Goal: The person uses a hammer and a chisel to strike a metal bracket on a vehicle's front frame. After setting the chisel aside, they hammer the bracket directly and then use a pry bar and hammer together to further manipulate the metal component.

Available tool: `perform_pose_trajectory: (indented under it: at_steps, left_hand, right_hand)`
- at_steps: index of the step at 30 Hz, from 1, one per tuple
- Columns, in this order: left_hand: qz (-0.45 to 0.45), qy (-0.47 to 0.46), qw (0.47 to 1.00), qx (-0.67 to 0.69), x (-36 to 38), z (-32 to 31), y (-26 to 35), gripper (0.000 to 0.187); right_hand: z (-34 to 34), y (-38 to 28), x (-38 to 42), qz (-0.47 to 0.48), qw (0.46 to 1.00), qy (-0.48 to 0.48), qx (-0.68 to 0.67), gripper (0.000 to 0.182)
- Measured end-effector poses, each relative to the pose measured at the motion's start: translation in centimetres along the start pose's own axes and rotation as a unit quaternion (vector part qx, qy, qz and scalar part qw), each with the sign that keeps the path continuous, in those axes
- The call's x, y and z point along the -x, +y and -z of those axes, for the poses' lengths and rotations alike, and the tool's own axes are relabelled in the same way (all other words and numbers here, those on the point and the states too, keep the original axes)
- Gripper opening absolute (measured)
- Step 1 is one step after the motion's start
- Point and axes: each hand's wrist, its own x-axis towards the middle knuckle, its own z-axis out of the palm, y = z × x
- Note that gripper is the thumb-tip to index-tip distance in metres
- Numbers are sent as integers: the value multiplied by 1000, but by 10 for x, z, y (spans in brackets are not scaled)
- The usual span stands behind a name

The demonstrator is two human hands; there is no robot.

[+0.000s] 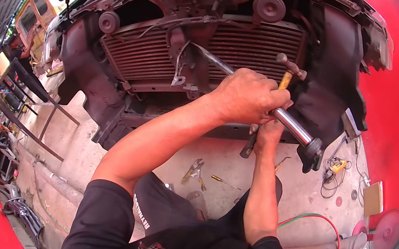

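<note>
My left hand [247,95] is wrapped round a chrome metal rod [294,125] that slants across the front of a stripped car. A dark knobbed piece caps its near end, while its far end lies at the bracket [176,41] in the middle of the radiator [255,44]. Just below, my right hand [269,135] is closed on a hammer [285,81] with a yellow handle and dark grip. Its head stands up above my left hand, which hides the middle of the handle. A bent metal strip [179,71] hangs from the bracket.
On the concrete floor lie pliers [193,171], a screwdriver [224,181] and a yellow power tool [337,168] with its cord. A red and green hose [337,232] curves at right. A metal frame [28,106] stands left. Dark fender liners [333,67] flank the radiator.
</note>
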Motion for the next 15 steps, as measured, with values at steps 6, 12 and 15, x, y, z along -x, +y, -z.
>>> perform_pose_trajectory:
  at_steps: [6, 12, 15]
  left_hand:
    - [11, -21, 999, -24, 1, 3, 0, 21]
    - [-14, -27, 999, -16, 5, -4, -1, 28]
    - [-26, -14, 999, -36, 5, -8, 0, 28]
  right_hand:
    - [15, 5, 5, -47, 937, -226, 262, 27]
    - [7, -3, 8, -44, 998, -37, -12, 27]
    - [2, -2, 8, -11, 999, -17, -47, 29]
